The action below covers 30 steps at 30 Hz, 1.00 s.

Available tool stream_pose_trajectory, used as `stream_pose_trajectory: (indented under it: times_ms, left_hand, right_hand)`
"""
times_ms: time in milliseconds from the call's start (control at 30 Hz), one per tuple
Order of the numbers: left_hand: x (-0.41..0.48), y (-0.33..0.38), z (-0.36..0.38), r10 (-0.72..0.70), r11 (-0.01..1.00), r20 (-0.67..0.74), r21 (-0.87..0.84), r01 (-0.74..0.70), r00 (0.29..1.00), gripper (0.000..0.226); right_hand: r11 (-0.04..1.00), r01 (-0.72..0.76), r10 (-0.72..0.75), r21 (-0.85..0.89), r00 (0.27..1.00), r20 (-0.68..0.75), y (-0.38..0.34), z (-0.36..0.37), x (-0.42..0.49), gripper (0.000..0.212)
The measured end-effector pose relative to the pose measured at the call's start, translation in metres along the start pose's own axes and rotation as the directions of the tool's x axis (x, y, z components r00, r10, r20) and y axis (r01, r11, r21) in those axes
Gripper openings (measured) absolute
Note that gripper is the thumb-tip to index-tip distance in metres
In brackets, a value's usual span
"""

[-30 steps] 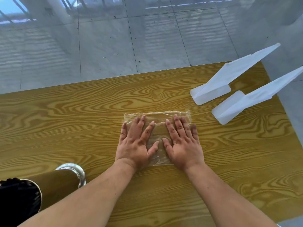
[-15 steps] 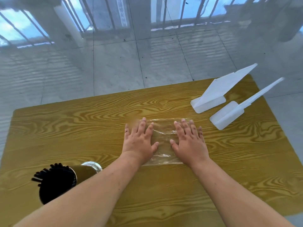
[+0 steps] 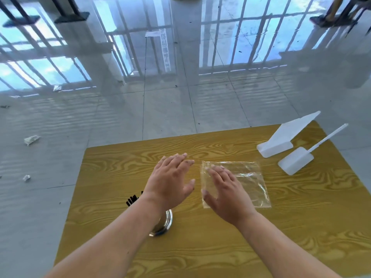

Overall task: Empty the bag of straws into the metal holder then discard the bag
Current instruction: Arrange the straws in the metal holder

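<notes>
The clear plastic bag (image 3: 244,178) lies flat on the wooden table (image 3: 220,247), right of centre, with no straws visible in it. My right hand (image 3: 226,193) hovers over the bag's left part with fingers straight. My left hand (image 3: 170,181) is raised left of the bag, fingers spread and holding nothing. The metal holder (image 3: 163,224) stands under my left forearm, mostly hidden. Tips of black straws (image 3: 132,199) stick out to the left of my wrist.
Two white plastic scoop-like pieces (image 3: 281,141) (image 3: 299,161) lie at the table's far right corner. Beyond the table's far edge is glossy tiled floor with scraps of paper (image 3: 31,139) to the left.
Both hands have lifted off the bag and shifted left, the left one clear of it. The camera has tilted up, showing more floor.
</notes>
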State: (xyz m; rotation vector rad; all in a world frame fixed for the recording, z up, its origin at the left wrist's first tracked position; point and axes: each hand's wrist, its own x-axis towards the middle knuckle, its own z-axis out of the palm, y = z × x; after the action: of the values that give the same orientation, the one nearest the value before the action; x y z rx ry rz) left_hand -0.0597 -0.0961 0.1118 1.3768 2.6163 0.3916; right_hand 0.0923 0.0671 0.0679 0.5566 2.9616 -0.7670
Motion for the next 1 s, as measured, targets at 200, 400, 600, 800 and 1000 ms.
stream_pose_trajectory:
  times_ms: [200, 400, 600, 800, 1000]
  left_hand:
    - [-0.050, -0.057, -0.028, -0.097, 0.988, -0.113, -0.131, 0.082, 0.989, 0.063]
    - [-0.096, -0.101, -0.024, -0.218, 0.936, -0.029, -0.288, 0.200, 0.976, 0.080]
    - [-0.131, -0.127, -0.006, -0.317, 0.847, 0.145, -0.401, 0.349, 0.937, 0.111]
    - [-0.136, -0.132, 0.011, -0.305, 0.802, 0.316, -0.423, 0.422, 0.898, 0.120]
    - [-0.127, -0.126, 0.018, -0.254, 0.794, 0.338, -0.462, 0.395, 0.906, 0.107]
  right_hand:
    - [0.998, 0.050, -0.051, 0.039, 0.998, 0.037, -0.056, 0.021, -0.010, 0.084]
    - [0.997, 0.050, -0.057, 0.062, 0.992, 0.113, -0.092, 0.044, -0.020, 0.101]
    - [0.993, -0.063, 0.040, 0.097, 0.973, 0.229, -0.114, 0.066, -0.018, 0.111]
    - [0.972, -0.153, 0.102, 0.179, 0.958, 0.267, -0.131, 0.077, -0.011, 0.109]
    - [0.971, -0.153, 0.100, 0.184, 0.958, 0.268, -0.143, 0.081, 0.005, 0.108]
